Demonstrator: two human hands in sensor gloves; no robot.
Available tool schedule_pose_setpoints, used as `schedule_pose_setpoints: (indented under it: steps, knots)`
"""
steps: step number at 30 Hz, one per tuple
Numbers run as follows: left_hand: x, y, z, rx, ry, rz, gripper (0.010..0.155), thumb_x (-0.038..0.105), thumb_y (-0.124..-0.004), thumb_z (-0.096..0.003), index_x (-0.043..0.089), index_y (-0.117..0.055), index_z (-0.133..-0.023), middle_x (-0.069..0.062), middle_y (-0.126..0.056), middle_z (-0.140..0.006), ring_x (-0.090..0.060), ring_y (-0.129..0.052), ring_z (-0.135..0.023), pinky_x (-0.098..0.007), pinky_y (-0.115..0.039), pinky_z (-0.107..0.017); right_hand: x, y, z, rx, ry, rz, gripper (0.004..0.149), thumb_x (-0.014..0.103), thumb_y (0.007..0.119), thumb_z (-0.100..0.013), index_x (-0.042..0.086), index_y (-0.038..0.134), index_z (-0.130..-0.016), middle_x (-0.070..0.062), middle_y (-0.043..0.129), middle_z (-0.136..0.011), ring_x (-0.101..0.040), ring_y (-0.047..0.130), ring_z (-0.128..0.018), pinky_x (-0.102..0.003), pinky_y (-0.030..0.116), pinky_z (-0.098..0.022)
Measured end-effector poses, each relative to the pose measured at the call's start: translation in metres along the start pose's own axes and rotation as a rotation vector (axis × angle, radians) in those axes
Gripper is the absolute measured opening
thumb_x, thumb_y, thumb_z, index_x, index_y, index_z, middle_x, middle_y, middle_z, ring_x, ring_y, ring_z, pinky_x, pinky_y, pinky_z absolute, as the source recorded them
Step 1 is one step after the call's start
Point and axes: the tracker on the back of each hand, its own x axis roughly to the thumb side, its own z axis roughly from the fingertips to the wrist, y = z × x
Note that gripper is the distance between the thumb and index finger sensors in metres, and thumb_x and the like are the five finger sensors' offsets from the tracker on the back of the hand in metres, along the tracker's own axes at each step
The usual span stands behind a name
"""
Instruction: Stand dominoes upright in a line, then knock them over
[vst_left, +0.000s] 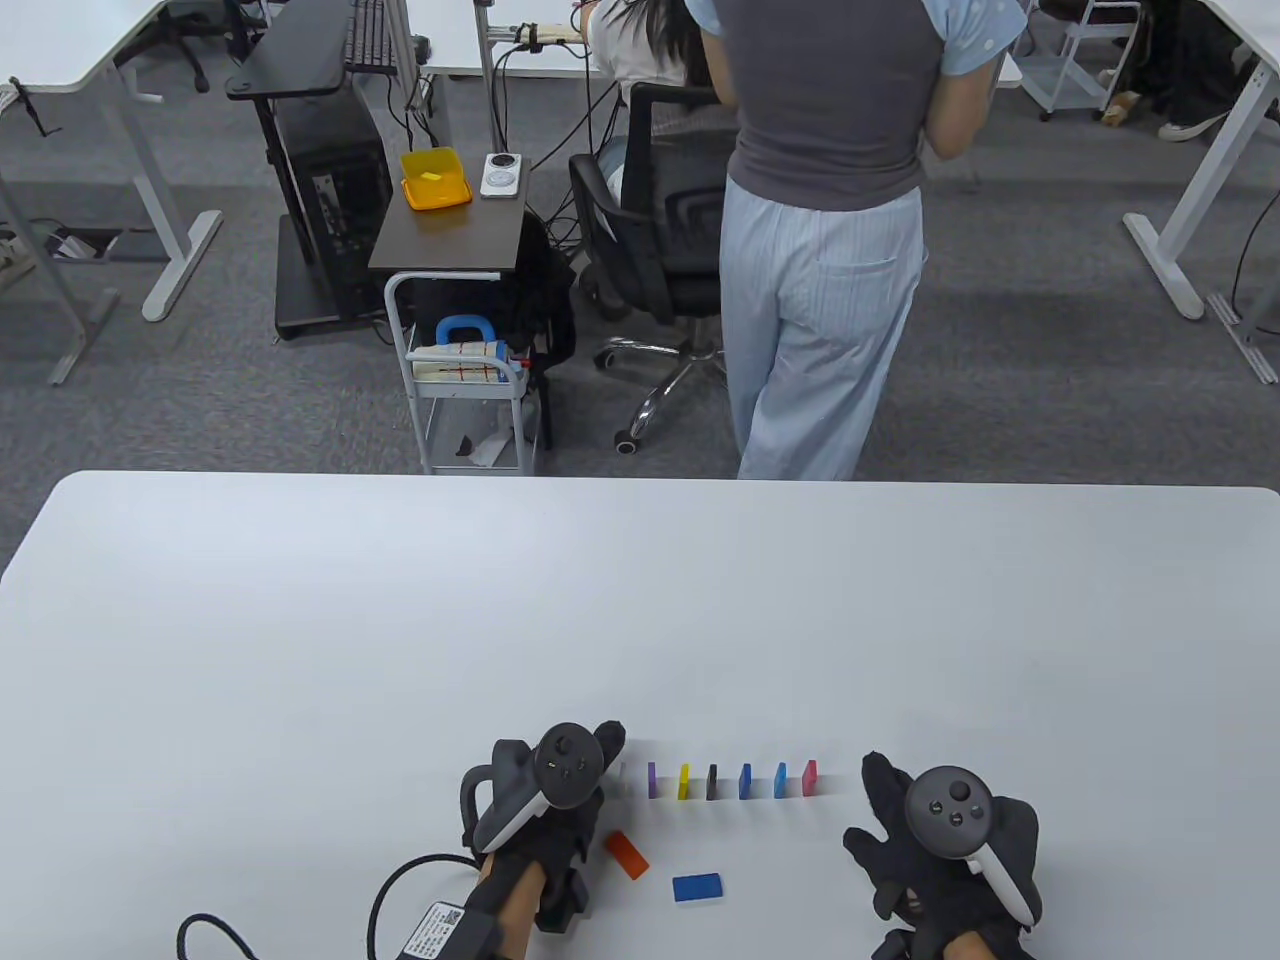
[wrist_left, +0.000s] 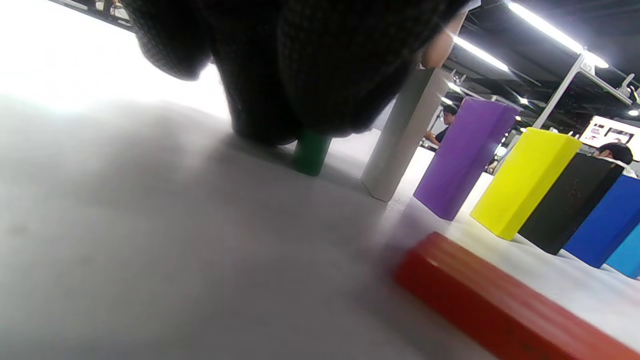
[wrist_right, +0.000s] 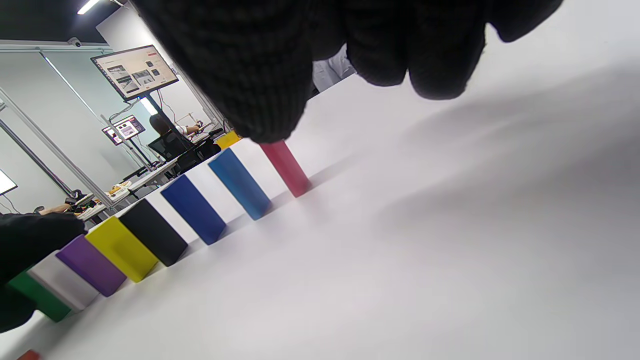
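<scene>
My table view looks down on the surface (vst_left: 300, 620) from high. Both wrist views sit low, close to it, tilted, sharing the domino row (wrist_right: 192, 208) from opposite ends.

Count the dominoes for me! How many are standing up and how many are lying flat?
Standing: 8 (green, white, purple, yellow, black, dark blue, light blue, pink)
Lying flat: 2 (orange, blue)
Total: 10

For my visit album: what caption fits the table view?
Gloved left hand extends a row of upright dominoes; orange domino lies flat.
</scene>
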Motion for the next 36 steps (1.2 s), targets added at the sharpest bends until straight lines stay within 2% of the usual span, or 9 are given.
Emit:
schedule_pose_setpoints:
  steps: [11,18,24,27,32,36]
  knots:
    - [0.001,0.0,0.001,-0.005,0.003,-0.046,0.07,0.023,-0.095,-0.0353,0.034,-0.065,-0.098,0.002,-0.089,-0.098,-0.02,-0.101,-0.083,-0.049,-0.075,-0.074,0.0,0.001,0.0,0.005,-0.002,0.0,0.078,0.036,0.089,-0.04,0.01,0.055,-0.106,-0.023,0.065,-0.103,-0.049,0.077,-0.088,-0.064,0.058,-0.068]
    - [-0.002,0.008,0.009,-0.01,0.035,-0.075,0.076,0.029,-0.097,-0.0339,0.034,-0.06,-0.1,-0.003,-0.071,-0.111,-0.027,-0.094,-0.09,-0.052,-0.07,-0.076,-0.001,0.0,0.0,0.006,-0.003,-0.003,0.079,0.036,0.089,-0.04,0.01,0.055,-0.106,-0.024,0.065,-0.103,-0.049,0.077,-0.089,-0.065,0.058,-0.068]
    - [0.004,0.031,0.028,0.097,0.019,-0.08,0.078,0.035,-0.097,-0.033,0.035,-0.059,-0.101,-0.006,-0.064,-0.114,-0.033,-0.083,-0.099,-0.054,-0.065,-0.078,0.001,0.0,0.001,0.0,-0.012,0.0,0.08,0.036,0.089,-0.04,0.01,0.054,-0.106,-0.024,0.065,-0.103,-0.049,0.077,-0.088,-0.064,0.058,-0.068]
    - [0.016,0.043,0.04,0.191,-0.029,-0.144,0.078,0.036,-0.097,-0.0326,0.034,-0.06,-0.101,-0.004,-0.07,-0.111,-0.031,-0.086,-0.097,-0.054,-0.066,-0.077,0.001,-0.001,0.002,-0.013,-0.018,-0.008,0.082,0.037,0.089,-0.04,0.01,0.051,-0.107,-0.024,0.064,-0.103,-0.049,0.077,-0.088,-0.064,0.058,-0.068]
    - [0.047,0.048,0.055,0.227,-0.159,-0.251,0.069,0.037,-0.098,-0.0313,0.035,-0.07,-0.095,0.002,-0.082,-0.104,-0.026,-0.093,-0.091,-0.053,-0.068,-0.077,0.0,-0.002,0.001,-0.01,-0.014,-0.012,0.081,0.037,0.089,-0.04,0.01,0.053,-0.106,-0.024,0.064,-0.103,-0.049,0.077,-0.088,-0.064,0.058,-0.068]
    - [0.069,0.038,0.058,0.176,-0.244,-0.337,0.056,0.036,-0.098,-0.0317,0.036,-0.082,-0.086,0.006,-0.097,-0.089,-0.014,-0.108,-0.065,-0.048,-0.075,-0.074,-0.001,-0.004,0.003,-0.025,-0.016,-0.027,0.082,0.038,0.089,-0.04,0.011,0.05,-0.107,-0.024,0.064,-0.103,-0.049,0.077,-0.088,-0.064,0.058,-0.068]
